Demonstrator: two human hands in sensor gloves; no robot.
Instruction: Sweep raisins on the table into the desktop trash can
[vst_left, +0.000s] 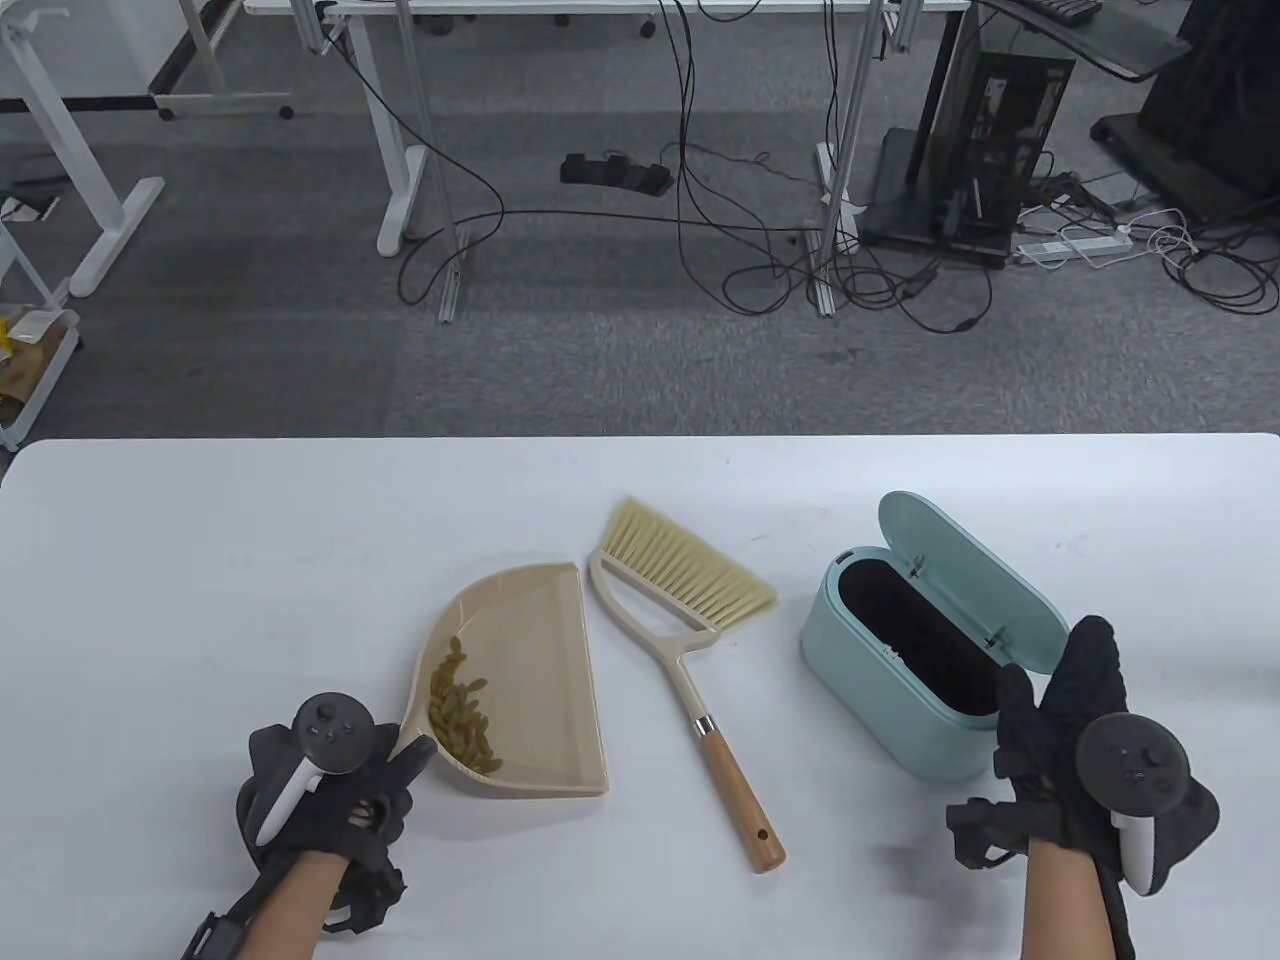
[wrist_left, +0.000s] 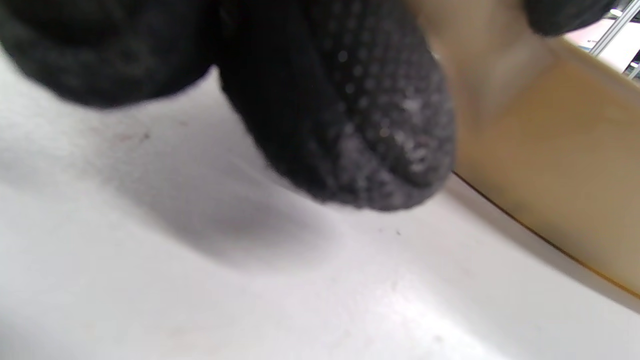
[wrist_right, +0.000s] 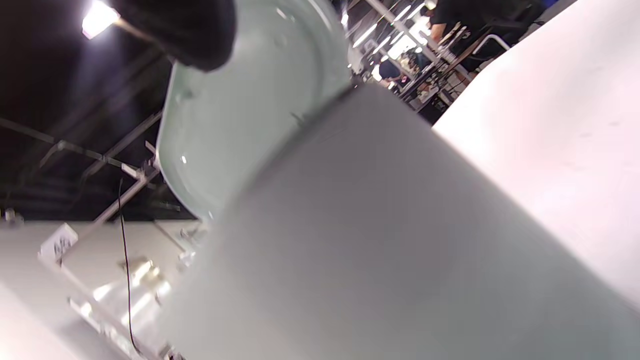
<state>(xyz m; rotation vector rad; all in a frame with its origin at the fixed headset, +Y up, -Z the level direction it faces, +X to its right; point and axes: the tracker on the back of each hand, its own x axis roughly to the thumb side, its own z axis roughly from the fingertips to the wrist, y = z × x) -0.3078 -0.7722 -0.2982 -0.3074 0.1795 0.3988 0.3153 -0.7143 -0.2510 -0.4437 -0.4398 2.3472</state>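
Table view: the white worktop (vst_left: 200, 560) fills the lower half of the frame. Left of centre lies a beige dustpan (vst_left: 530, 680), with a heap of raisins (vst_left: 462, 715) gathered in its lower left part. The left hand (vst_left: 330, 790), at the lower left, has its grip closed on the dustpan's handle end, one finger lying along the pan's rim. At centre a small broom (vst_left: 690, 650) lies flat with its bristles toward the top of the frame and its wooden handle pointing to the bottom; no hand touches it. Right of it stands the mint-green desktop trash can (vst_left: 900, 680), its lid (vst_left: 975, 575) tipped up and back so the dark inside shows. The right hand (vst_left: 1085, 760), at the lower right, has its fingers spread and resting against the can's near end and the lower edge of the lid; it closes on nothing.

Left wrist view: a gloved fingertip (wrist_left: 350, 115) hangs from the top, blurred, just above the worktop, with the dustpan's beige wall (wrist_left: 560, 165) at the right.

Right wrist view: the can's pale wall (wrist_right: 380, 240) fills the frame, the raised lid above it at upper left, a dark fingertip (wrist_right: 195, 30) against the lid's top.
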